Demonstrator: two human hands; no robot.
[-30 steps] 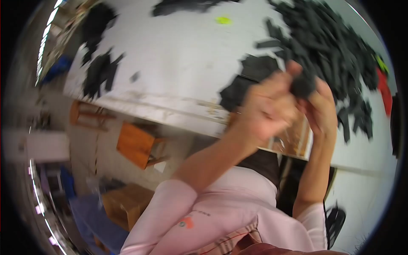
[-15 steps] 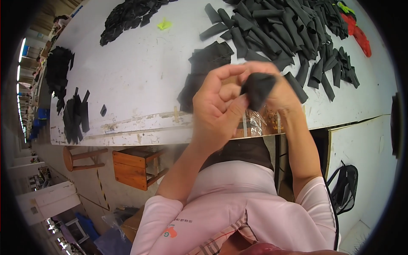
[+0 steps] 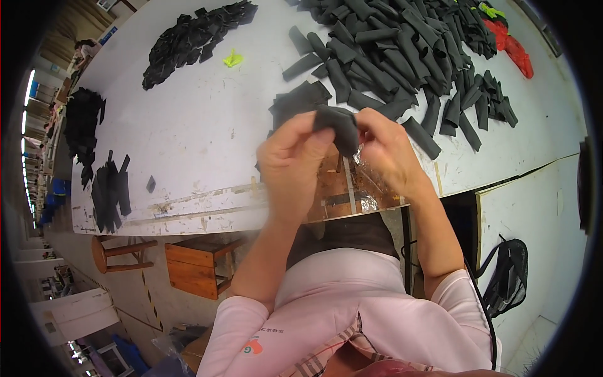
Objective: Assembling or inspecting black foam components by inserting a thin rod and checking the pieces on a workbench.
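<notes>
A small dark grey fabric piece (image 3: 339, 129), folded and tube-like, is held up over the near edge of the table. My left hand (image 3: 294, 163) pinches its left side, the thumb lying on the cloth. At its right edge, the bent fingers of my right hand (image 3: 389, 151) grip the fabric; their tips are partly hidden. Just beyond my left hand lies a stack of flat dark fabric pieces (image 3: 300, 99), partly covered by it. Farther off to the right spreads a large heap of dark grey fabric tubes (image 3: 383, 56).
The white table (image 3: 188, 138) has a brown taped patch (image 3: 333, 182) at its near edge. Black pieces form a far-left heap (image 3: 195, 44), with strips (image 3: 112, 195) at the left end. A yellow-green scrap (image 3: 233, 58) and red bag (image 3: 512, 50) lie there. Below stands a wooden stool (image 3: 195, 267).
Both hands have moved left with the fabric piece. My right hand has drawn out from behind the cloth to its right edge. The view has shifted slightly.
</notes>
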